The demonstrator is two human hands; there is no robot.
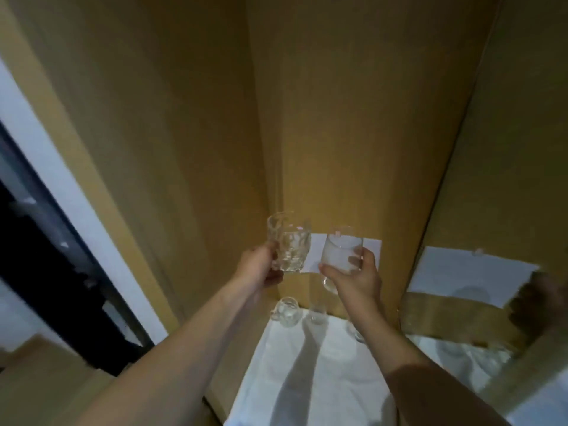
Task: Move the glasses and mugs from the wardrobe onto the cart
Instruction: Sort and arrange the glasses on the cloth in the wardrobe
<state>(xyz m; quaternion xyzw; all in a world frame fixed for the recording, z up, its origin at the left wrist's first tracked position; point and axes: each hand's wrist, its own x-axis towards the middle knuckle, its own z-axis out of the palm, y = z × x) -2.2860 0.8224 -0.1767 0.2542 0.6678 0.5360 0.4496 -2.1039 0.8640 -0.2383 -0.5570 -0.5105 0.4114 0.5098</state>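
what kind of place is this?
Probably the inside of a wooden wardrobe or cupboard in a home: tall tan panels meet in a corner, a white-lined shelf holds glassware, and the left hand and right hand each hold a glass.

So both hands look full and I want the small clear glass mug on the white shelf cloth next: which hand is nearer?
Left hand: the small clear glass mug sits just below it.
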